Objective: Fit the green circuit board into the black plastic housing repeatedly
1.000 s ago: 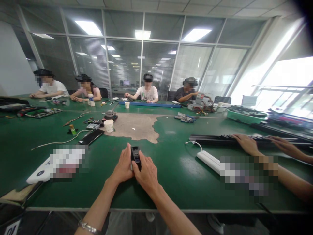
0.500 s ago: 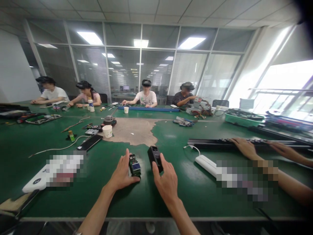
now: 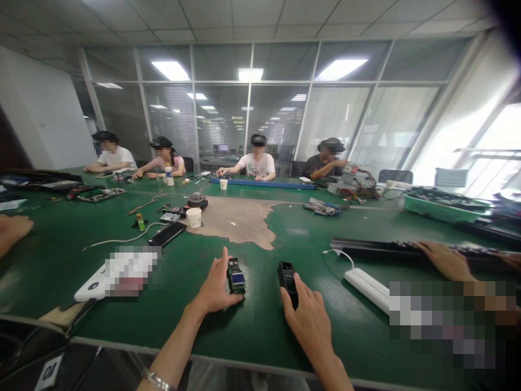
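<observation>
Left hand [image 3: 217,285] open, thumb against small circuit board [image 3: 236,276] on green workbench [image 3: 122,326]; right hand [image 3: 310,326] loosely curled at black plastic case [image 3: 287,281], grip unclear.

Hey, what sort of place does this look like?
Likely an electronics repair or assembly workroom: a long green workbench with a small circuit board, tangled wires and a power strip on it.

A silver link bracelet [image 3: 156,379] circles the bare left forearm [image 3: 175,347].
</observation>
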A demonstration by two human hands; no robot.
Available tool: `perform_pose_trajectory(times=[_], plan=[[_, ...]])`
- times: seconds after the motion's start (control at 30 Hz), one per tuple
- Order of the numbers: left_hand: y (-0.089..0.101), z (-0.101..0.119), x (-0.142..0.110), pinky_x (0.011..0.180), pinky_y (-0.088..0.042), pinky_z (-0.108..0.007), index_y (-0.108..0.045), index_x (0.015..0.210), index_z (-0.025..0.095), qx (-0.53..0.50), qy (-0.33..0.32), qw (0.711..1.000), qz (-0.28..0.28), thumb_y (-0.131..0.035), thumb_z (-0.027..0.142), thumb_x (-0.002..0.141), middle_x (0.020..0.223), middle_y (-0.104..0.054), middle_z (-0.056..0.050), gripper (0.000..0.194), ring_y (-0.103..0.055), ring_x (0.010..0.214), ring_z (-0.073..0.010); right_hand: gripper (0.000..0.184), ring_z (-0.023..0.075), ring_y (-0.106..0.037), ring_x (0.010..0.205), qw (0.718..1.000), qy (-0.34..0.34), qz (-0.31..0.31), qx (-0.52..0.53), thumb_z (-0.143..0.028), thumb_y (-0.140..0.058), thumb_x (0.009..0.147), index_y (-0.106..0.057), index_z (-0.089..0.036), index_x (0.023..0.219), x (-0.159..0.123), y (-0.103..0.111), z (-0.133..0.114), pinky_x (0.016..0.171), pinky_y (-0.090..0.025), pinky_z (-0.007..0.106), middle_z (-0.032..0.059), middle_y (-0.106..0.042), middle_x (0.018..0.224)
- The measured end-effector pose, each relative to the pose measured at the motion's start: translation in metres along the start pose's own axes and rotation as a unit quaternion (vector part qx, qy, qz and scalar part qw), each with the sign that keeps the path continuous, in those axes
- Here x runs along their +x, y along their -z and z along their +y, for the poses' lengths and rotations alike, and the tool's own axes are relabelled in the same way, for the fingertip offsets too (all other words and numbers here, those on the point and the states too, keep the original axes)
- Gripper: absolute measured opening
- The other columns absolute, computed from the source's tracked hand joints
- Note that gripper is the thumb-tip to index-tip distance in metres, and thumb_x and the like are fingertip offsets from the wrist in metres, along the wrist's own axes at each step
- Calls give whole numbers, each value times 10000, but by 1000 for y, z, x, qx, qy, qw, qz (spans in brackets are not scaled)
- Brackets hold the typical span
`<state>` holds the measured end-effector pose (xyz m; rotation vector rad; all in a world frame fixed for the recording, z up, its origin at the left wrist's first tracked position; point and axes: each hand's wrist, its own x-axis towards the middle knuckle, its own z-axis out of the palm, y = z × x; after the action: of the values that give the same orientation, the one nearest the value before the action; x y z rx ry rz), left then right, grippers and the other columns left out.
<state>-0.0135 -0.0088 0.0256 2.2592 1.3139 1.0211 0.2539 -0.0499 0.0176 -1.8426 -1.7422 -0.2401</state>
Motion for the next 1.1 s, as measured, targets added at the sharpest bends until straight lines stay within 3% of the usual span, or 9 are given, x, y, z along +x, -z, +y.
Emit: perform_pose_trajectory(times=[0.13,0.33,0.53,0.83,1.0,1.1], plan=[[-1,-3,-1,1165,-126,-606,174,1517,206,9,8,1000,-10,-808,390,646,1531,-317,-176,1325,-217,1441,-373,604,300,-575,1019,999,5,0,47,-486,-388,954,-470,-84,1398,9,9,-13,886,-453,408,147,-677,1143],[-3,-10,-1,1166,-106,-629,195,1509,194,30,-12,999,-23,-817,450,639,1606,-29,-213,1359,-79,1480,-388,560,256,-589,1014,984,55,8,169,-479,-375,976,-492,-119,1389,23,18,-73,896,-458,371,140,-654,1201],[-8,-16,-2,1157,-130,-651,266,1481,196,35,-33,999,-3,-787,447,677,1601,43,-230,1349,-59,1478,-399,505,255,-593,1005,987,109,-35,117,-432,-424,968,-525,-125,1357,25,14,-118,886,-454,349,109,-687,1148],[-8,-17,-3,1163,-140,-645,278,1477,196,22,-52,998,21,-736,345,686,1605,-59,-198,1294,-105,1475,-386,501,256,-588,957,986,139,-71,55,-419,-474,946,-525,-129,1352,18,2,-131,824,-461,328,102,-705,1057],[-7,-15,-3,1182,-122,-622,259,1486,177,31,-43,999,11,-587,200,749,1615,-8,-174,1122,-73,1488,-351,491,254,-580,960,984,155,-67,48,-403,-471,948,-529,-126,1349,4,-8,-126,818,-467,326,115,-693,1068],[-7,-16,-3,1193,-102,-604,251,1490,171,29,-52,998,7,-557,153,724,1619,23,-159,1113,-57,1491,-339,505,245,-583,957,983,163,-55,58,-385,-464,954,-490,-125,1387,-1,-14,-122,823,-476,332,118,-684,1086]])
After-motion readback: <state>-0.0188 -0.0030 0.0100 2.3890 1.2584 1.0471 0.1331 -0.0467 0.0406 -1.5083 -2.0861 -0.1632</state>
